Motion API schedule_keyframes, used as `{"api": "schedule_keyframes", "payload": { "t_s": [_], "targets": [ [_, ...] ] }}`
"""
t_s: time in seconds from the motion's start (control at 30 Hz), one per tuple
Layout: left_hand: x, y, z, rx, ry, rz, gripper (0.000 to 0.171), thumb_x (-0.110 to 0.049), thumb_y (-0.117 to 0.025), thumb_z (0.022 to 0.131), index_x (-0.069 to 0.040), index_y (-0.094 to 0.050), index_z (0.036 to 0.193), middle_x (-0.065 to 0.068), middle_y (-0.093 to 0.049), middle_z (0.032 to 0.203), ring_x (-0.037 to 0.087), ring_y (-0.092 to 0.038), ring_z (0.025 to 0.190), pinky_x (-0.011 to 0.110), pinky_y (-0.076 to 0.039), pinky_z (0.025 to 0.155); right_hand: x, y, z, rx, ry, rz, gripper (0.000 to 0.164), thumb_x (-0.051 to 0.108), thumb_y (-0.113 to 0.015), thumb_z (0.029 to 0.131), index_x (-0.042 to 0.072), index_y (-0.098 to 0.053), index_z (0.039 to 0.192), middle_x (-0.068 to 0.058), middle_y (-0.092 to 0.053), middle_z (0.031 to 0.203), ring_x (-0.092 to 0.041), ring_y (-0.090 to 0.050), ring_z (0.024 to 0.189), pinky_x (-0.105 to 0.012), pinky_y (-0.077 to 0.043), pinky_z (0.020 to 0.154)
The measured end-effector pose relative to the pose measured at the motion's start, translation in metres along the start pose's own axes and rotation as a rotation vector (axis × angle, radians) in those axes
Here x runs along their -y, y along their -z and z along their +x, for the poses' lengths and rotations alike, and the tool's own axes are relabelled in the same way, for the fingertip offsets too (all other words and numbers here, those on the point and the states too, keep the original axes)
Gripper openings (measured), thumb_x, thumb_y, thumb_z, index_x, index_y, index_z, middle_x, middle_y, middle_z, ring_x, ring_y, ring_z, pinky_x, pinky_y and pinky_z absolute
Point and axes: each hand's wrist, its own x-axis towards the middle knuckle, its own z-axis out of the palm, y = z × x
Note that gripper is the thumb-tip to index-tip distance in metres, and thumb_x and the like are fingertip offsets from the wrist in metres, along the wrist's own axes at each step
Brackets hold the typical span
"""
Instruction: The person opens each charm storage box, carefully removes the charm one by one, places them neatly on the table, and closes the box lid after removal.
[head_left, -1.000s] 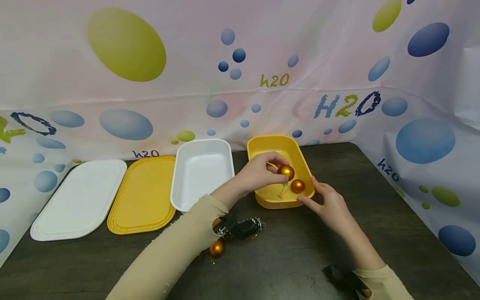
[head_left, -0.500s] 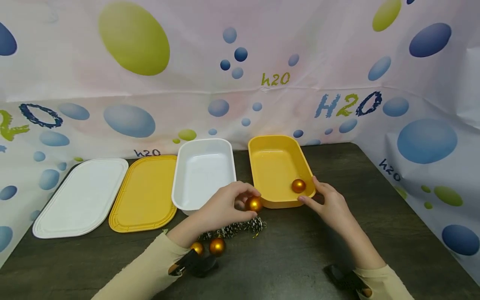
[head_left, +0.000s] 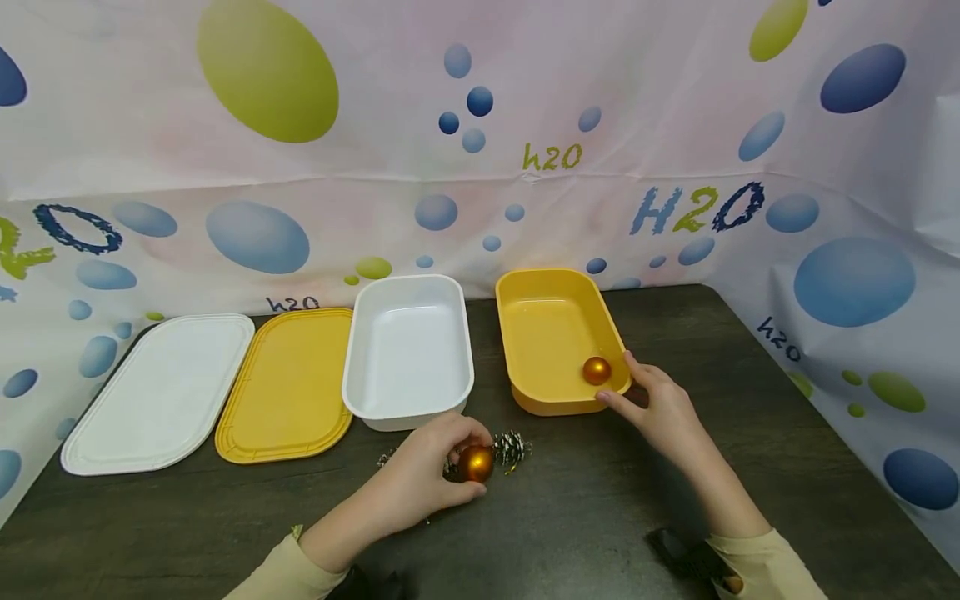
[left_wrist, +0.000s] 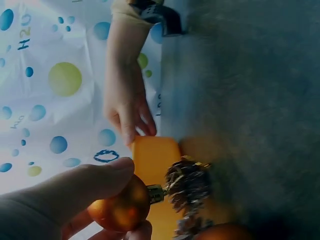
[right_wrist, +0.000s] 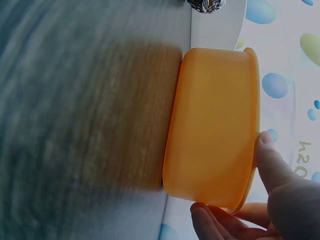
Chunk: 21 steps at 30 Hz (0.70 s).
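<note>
My left hand (head_left: pixel 420 475) pinches a shiny orange Christmas bauble (head_left: pixel 476 463) between thumb and fingers, low over the table in front of the containers. The left wrist view shows the gold cap (left_wrist: pixel 156 193) of this bauble pointing toward a frosted pine cone (left_wrist: pixel 189 185). Part of another orange bauble (left_wrist: pixel 225 232) shows at the bottom of that view. My right hand (head_left: pixel 663 408) grips the front right corner of a yellow plastic container (head_left: pixel 540 317), thumb and fingers on either side of it. One orange bauble (head_left: pixel 597 371) lies inside, near that corner.
Left of the yellow container stands a white container (head_left: pixel 408 333). Farther left lie a yellow lid (head_left: pixel 292 383) and a white lid (head_left: pixel 161 392), flat on the dark table (head_left: pixel 570 517). A patterned sheet (head_left: pixel 360 158) hangs behind and at the sides.
The left hand has carried its bauble out from over the yellow container, leftward and toward me, down beside the pine cones. My right hand keeps its hold on the corner.
</note>
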Motion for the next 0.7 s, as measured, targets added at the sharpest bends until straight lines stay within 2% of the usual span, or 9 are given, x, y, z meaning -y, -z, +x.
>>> {"api": "schedule_keyframes", "payload": {
  "t_s": [0.13, 0.23, 0.43, 0.7],
  "targets": [
    [0.002, -0.008, -0.004, -0.015, -0.018, 0.008, 0.038, -0.009, -0.085, 0.071, -0.013, -0.062, 0.101, -0.006, -0.056, 0.101, 0.009, -0.053, 0.084, 0.024, -0.050, 0.074, 0.001, 0.000, 0.000, 0.000, 0.003, 0.005, 0.081, 0.037, -0.069, 0.086, -0.007, -0.032, 0.143, -0.032, -0.048, 0.125, -0.039, -0.058, 0.104, -0.046, -0.052, 0.083],
    [0.003, -0.012, -0.005, -0.019, -0.029, 0.015, 0.040, -0.008, -0.086, 0.069, -0.012, -0.061, 0.099, -0.006, -0.055, 0.100, 0.010, -0.053, 0.085, 0.025, -0.051, 0.075, 0.001, 0.000, 0.000, 0.000, 0.004, 0.004, 0.081, 0.037, -0.069, 0.087, -0.007, -0.032, 0.144, -0.031, -0.048, 0.126, -0.039, -0.058, 0.105, -0.046, -0.052, 0.083],
    [0.006, -0.021, -0.004, -0.034, -0.078, 0.096, 0.044, -0.007, -0.089, 0.064, -0.011, -0.059, 0.095, -0.005, -0.055, 0.098, 0.011, -0.052, 0.089, 0.028, -0.048, 0.080, 0.000, 0.000, 0.000, 0.003, -0.001, 0.000, 0.081, 0.037, -0.069, 0.087, -0.007, -0.031, 0.144, -0.031, -0.048, 0.126, -0.039, -0.057, 0.105, -0.046, -0.053, 0.083],
    [0.009, -0.029, -0.004, -0.021, -0.067, 0.135, 0.044, -0.007, -0.088, 0.064, -0.011, -0.058, 0.096, -0.005, -0.056, 0.099, 0.014, -0.051, 0.093, 0.031, -0.047, 0.084, -0.001, -0.001, -0.001, 0.002, 0.006, -0.001, 0.080, 0.036, -0.068, 0.088, -0.007, -0.031, 0.144, -0.030, -0.047, 0.127, -0.039, -0.059, 0.105, -0.044, -0.054, 0.080]
  ]
}}
